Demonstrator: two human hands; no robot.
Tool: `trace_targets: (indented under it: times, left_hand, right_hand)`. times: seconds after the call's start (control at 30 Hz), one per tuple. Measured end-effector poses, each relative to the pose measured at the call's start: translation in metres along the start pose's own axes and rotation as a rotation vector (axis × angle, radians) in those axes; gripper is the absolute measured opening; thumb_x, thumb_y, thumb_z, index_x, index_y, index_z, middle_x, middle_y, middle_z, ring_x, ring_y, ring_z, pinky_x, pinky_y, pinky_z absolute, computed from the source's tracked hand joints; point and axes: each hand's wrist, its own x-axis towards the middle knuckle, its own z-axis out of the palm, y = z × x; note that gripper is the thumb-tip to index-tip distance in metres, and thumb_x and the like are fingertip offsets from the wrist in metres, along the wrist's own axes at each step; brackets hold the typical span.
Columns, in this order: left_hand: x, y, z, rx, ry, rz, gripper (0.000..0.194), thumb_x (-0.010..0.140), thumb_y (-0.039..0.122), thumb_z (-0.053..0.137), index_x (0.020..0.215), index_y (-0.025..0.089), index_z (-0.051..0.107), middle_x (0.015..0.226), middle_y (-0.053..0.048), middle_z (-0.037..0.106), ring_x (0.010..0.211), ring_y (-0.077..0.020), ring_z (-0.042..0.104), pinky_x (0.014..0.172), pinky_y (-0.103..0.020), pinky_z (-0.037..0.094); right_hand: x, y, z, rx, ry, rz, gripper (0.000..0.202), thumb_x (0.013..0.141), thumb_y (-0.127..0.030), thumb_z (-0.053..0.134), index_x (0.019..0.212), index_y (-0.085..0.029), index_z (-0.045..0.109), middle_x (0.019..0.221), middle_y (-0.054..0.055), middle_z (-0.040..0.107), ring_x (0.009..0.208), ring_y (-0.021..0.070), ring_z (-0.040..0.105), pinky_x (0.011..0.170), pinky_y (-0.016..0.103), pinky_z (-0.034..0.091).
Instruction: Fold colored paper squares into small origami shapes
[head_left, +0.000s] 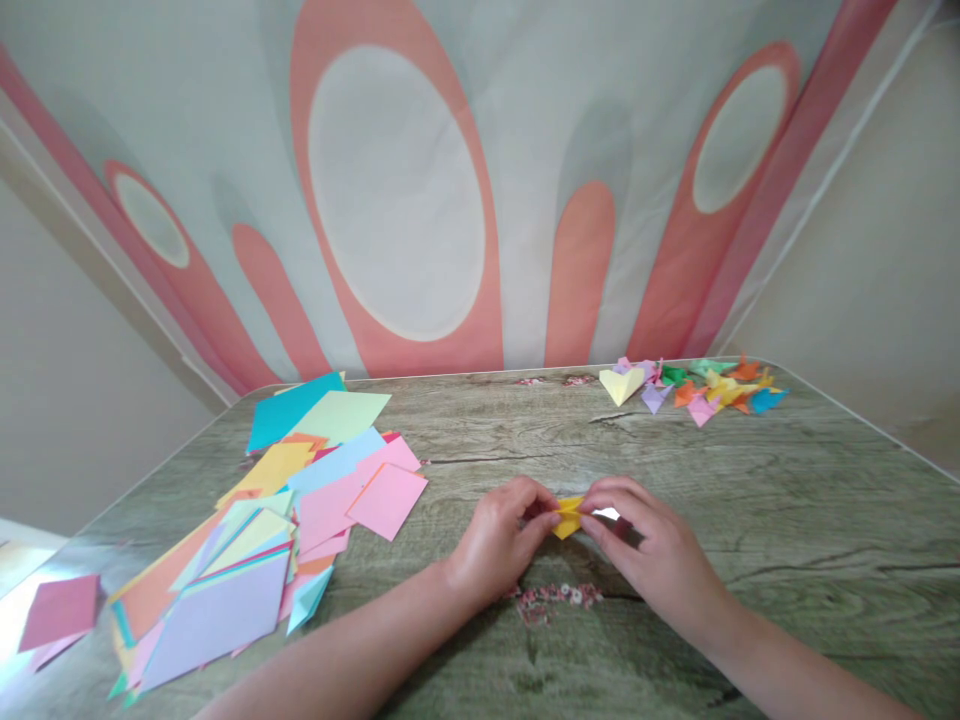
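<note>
at far left, low in the frame, one lone maroon paper square [58, 610], flat and matte. just right of it, a loose heap of coloured paper sheets [277, 520], thin, square-cut, overlapping; too many to count. beneath everything, a grey-green wood-grain table [825, 520], smooth, with dark knots. at lower centre, two bare hands, nothing in the way. left hand [499, 545] curled, fingertips pinched shut on the left end of a small folded yellow paper [568, 516], creased to sharp points. right hand [652, 545] pinched likewise on its right end. upper right of the table, a scatter of small folded paper pieces [694, 385], pointed, many-coloured, well apart from the hands. behind, a pale curtain [397, 200] with pink ovals.
</note>
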Motion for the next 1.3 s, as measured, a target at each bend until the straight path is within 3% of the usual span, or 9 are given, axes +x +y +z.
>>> trace_targets:
  times: [0.23, 0.63, 0.83, 1.03, 1.3]
  left_hand:
    - [0.0003, -0.0002, -0.0009, 0.004, 0.017, -0.014, 0.01, 0.088, 0.026, 0.058, 0.086, 0.017, 0.064, 0.08, -0.002, 0.064, 0.075, -0.0139, 0.059, 0.07, -0.024, 0.045]
    - [0.0007, 0.0018, 0.0014, -0.035, 0.067, -0.047, 0.008, 0.085, 0.022, 0.061, 0.08, 0.016, 0.062, 0.077, -0.001, 0.063, 0.072, -0.0125, 0.057, 0.067, -0.022, 0.043]
    - [0.0, 0.0027, 0.0006, -0.077, 0.076, -0.022, 0.007, 0.086, 0.022, 0.06, 0.082, 0.016, 0.063, 0.079, -0.002, 0.063, 0.072, -0.0129, 0.058, 0.068, -0.022, 0.045]
    - [-0.001, 0.0003, 0.0014, -0.077, 0.064, -0.03, 0.006, 0.086, 0.021, 0.061, 0.084, 0.016, 0.063, 0.082, -0.002, 0.064, 0.075, -0.0131, 0.059, 0.07, -0.022, 0.045]
    - [-0.0003, 0.0015, 0.001, -0.054, 0.049, 0.027, 0.01, 0.087, 0.025, 0.061, 0.088, 0.017, 0.067, 0.085, -0.003, 0.068, 0.079, -0.0151, 0.062, 0.075, -0.025, 0.046]
  right_hand:
    - [0.0009, -0.001, -0.0004, 0.044, -0.05, 0.017, 0.011, 0.09, -0.031, 0.054, 0.091, -0.024, 0.063, 0.095, 0.006, 0.063, 0.084, 0.0194, 0.063, 0.071, 0.03, 0.054]
    - [0.0026, -0.0016, -0.0013, 0.067, -0.019, 0.05, 0.013, 0.09, -0.032, 0.055, 0.084, -0.023, 0.063, 0.094, 0.005, 0.062, 0.085, 0.0191, 0.061, 0.071, 0.03, 0.052]
    - [0.0014, 0.0001, 0.0008, 0.154, 0.013, 0.187, 0.021, 0.086, -0.035, 0.059, 0.104, -0.024, 0.058, 0.101, 0.005, 0.066, 0.082, 0.0183, 0.064, 0.068, 0.029, 0.053]
    - [0.0016, -0.0019, -0.0013, 0.186, -0.068, 0.254, 0.015, 0.086, -0.035, 0.058, 0.098, -0.025, 0.063, 0.092, 0.0, 0.07, 0.075, 0.0156, 0.065, 0.071, 0.027, 0.051]
    - [0.0014, -0.0086, -0.0035, 0.151, -0.065, 0.187, 0.01, 0.087, -0.033, 0.058, 0.091, -0.026, 0.063, 0.084, -0.002, 0.069, 0.074, 0.0153, 0.063, 0.071, 0.025, 0.047]
